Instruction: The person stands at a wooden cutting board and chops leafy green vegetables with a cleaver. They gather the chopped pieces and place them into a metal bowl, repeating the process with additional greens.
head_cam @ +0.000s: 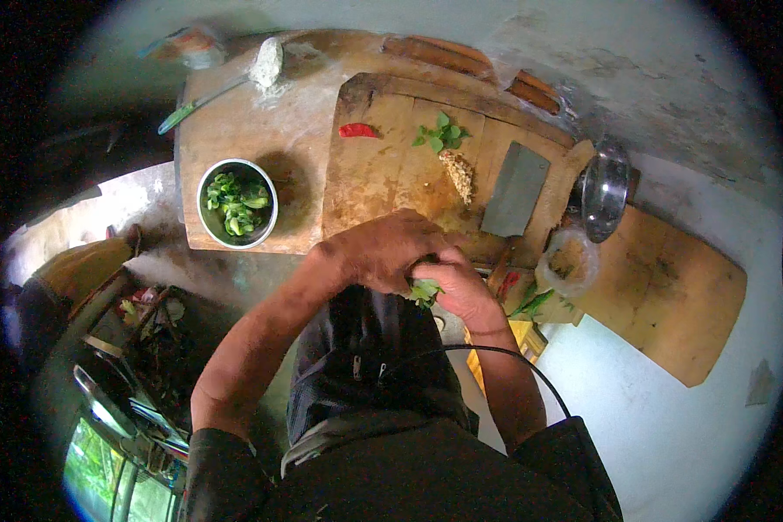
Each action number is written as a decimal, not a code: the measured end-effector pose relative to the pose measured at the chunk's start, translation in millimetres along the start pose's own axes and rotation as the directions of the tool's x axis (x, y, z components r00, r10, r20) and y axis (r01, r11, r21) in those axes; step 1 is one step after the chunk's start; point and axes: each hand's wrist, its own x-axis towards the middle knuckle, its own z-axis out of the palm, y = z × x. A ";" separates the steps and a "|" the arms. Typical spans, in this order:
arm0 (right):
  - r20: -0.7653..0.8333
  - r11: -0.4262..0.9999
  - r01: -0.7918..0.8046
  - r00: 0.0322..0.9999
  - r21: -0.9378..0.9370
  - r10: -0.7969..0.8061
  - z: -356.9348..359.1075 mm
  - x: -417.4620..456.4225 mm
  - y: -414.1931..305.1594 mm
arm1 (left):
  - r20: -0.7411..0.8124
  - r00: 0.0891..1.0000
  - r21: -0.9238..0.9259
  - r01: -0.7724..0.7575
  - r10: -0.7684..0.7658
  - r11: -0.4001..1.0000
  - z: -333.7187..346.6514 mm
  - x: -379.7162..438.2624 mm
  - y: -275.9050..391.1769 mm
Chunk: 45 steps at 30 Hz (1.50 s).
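Observation:
My left hand [391, 251] and my right hand [463, 287] meet in front of my lap, just off the near edge of a worn wooden chopping board [391, 176]. Between them they grip a small bunch of green leaves [424, 291]; its other end is hidden by the fingers. On the board lie a red chilli [359, 130], a leafy green sprig [440, 134] and a strip of beige, finely chopped food [458, 177]. To their right a cleaver [517, 189] rests flat, its broad blade showing.
A metal bowl [275, 202] of cut greens stands left of the board. Behind it, a spoon [196, 111] carries white powder. At right are a tilted shiny bowl [605, 189], a translucent plastic container [568, 262], green chillies [534, 301] and another wooden board [672, 293].

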 end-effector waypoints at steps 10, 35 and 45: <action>0.010 0.986 -0.095 0.995 -0.139 0.097 -16.4 13.4 -13.1 | -0.278 0.960 0.252 0.048 0.025 0.967 31.7 -16.1 -0.6; 0.366 0.875 -0.438 0.864 0.204 0.347 -11.2 9.5 -73.7 | -0.342 0.886 -0.526 0.095 -0.312 0.845 28.7 -40.2 -4.7; 0.247 0.929 -0.316 0.932 0.190 0.266 -9.8 1.1 -70.6 | -0.048 0.785 -0.973 0.102 -0.618 0.205 15.7 -41.2 -23.8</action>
